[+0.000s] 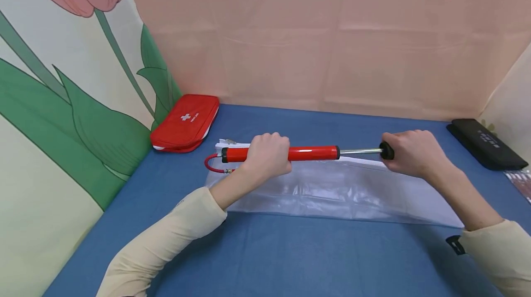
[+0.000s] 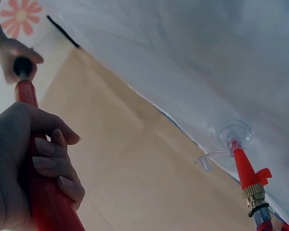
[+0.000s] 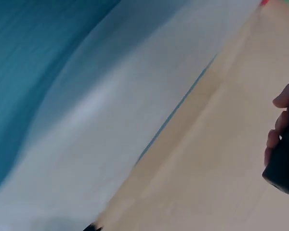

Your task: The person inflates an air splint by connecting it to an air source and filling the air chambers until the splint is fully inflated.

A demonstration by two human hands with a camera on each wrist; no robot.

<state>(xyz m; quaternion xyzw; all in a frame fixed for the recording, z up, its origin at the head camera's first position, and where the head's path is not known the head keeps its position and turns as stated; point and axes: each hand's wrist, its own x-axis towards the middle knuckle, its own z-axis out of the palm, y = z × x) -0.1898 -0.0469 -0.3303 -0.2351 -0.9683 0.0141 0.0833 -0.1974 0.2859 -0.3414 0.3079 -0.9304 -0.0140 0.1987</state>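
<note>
Blue tbl (image 1: 298, 255): L fingers (image 2: 58, 165) curled rnd red pump (image 1: 313, 153), R fingers (image 3: 282, 121) rnd blk handle (image 3: 284, 159).

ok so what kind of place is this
Probably a small staged tabletop corner: there's a blue cloth underneath, a plain peach backdrop behind, and a tulip-printed sheet along the left side.

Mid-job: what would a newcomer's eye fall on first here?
The red pump, mid-frame, held by the left hand, with the right hand on its black handle. Next, a red nozzle in the clear valve of whitish plastic, seen from the left wrist. Then the red first-aid pouch, back left on the blue table.
</note>
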